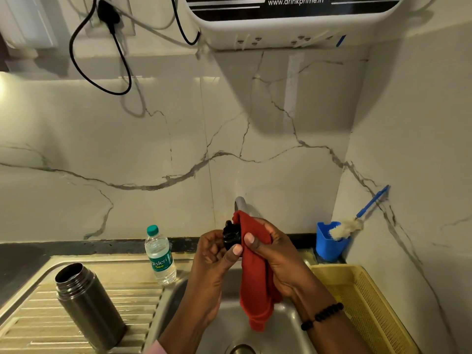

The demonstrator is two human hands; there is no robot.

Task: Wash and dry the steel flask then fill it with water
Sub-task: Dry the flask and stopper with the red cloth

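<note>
The dark steel flask [88,305] stands upright and uncapped on the ribbed drainboard at the left. Above the sink basin [219,325], my left hand [212,254] grips the flask's black lid [231,237]. My right hand [270,251] holds a red cloth [255,272] against the lid, with the cloth hanging down between my wrists. The tap [240,204] rises just behind my hands, partly hidden by the cloth.
A Bisleri water bottle [159,256] stands on the sink's rim. A blue holder [329,242] with a bottle brush [352,224] sits at the back right. A yellow basket [362,302] lies right of the basin. A water purifier [293,19] hangs overhead.
</note>
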